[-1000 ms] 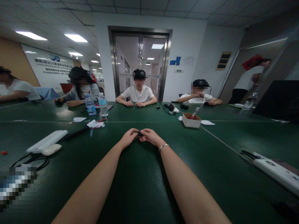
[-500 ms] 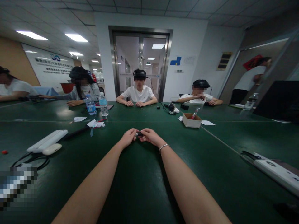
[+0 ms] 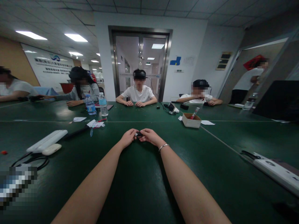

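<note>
Both my arms stretch forward over a dark green table (image 3: 144, 186). My left hand (image 3: 128, 137) and my right hand (image 3: 150, 137) meet at the table's middle, fingertips pinched together on a small black object (image 3: 139, 134) held between them. Too little of the object shows to tell what it is. A thin bracelet (image 3: 163, 147) circles my right wrist.
A small cardboard box (image 3: 191, 120) with a red pen stands to the right. Two water bottles (image 3: 96, 105), paper scraps and a white power strip (image 3: 48, 140) with cables lie left; another power strip (image 3: 277, 171) lies right. Several people sit around the far side.
My hands stay pinched on the small black object with only slight finger shifts. A person at far left has stretched an arm along the table.
</note>
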`<state>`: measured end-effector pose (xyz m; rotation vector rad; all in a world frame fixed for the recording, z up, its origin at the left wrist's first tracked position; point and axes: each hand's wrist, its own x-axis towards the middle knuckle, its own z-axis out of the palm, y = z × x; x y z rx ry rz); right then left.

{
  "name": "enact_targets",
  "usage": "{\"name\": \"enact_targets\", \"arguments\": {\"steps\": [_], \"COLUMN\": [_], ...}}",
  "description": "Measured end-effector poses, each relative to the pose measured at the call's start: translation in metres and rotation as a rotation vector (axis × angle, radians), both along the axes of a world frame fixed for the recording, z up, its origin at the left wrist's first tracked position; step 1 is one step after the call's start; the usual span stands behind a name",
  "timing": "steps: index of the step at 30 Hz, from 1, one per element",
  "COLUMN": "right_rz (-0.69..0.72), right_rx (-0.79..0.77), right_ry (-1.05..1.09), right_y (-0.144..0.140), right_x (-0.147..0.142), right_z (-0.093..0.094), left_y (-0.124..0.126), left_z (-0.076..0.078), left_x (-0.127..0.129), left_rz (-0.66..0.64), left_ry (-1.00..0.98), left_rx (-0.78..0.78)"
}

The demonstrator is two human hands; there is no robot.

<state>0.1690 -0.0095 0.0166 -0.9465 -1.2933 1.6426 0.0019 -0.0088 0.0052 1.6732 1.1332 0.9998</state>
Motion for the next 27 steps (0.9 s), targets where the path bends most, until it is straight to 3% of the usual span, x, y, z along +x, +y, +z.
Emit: {"name": "enact_targets", "arguments": {"steps": [27], "right_rz": [0.020], "right_rx": [0.019], "right_ry": [0.055], "right_y": [-0.0033], "right_x": [0.0034], "right_z": [0.0022], "left_y": [-0.0024], "left_z": [0.0020], "left_x": [-0.0008], "left_rz": [-0.022], "left_ry": [0.019], "left_rx": [0.027]}}
